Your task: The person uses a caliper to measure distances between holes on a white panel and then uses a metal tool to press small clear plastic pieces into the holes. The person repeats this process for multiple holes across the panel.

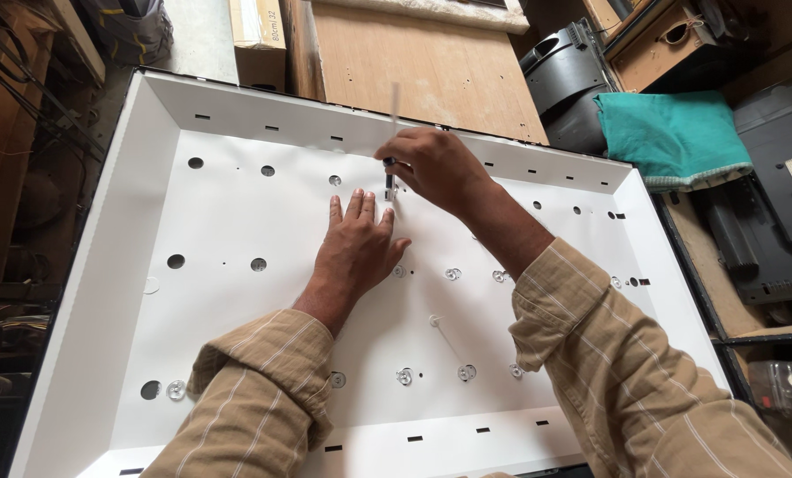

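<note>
fig. — my left hand [358, 250] lies flat, fingers spread narrow and pressed palm-down on the floor of the white panel tray [104, 265], holding nothing. my right hand [436, 166] hovers just above and beyond it, its fingers closed around a small dark-tipped tool [389, 177] that stands nearly upright, tip down, just past my left fingertips; a pale, blurred strip [394, 102] rises above the right hand, and i cannot tell whether it is part of the tool.

handling — the tool looks slim, light and stiff, so i judge a pinch high on its shaft suits it, leaving the tip free. the tray is a broad, thin sheet with raised sloping walls; it probably flexes if lifted by one edge and would be best taken at two opposite walls. the small clear lens caps [404, 376] dotted across its floor look brittle and easily knocked.

position — the tool's tip meets the tray floor near its middle, toward the far wall, touching or nearly touching; my left fingertips lie just beside it. one lens cap [453, 273] sits near my left thumb, others nearer my sleeves [263, 389]. a teal cloth [670, 133] lies well apart, off the tray's right corner.
</note>
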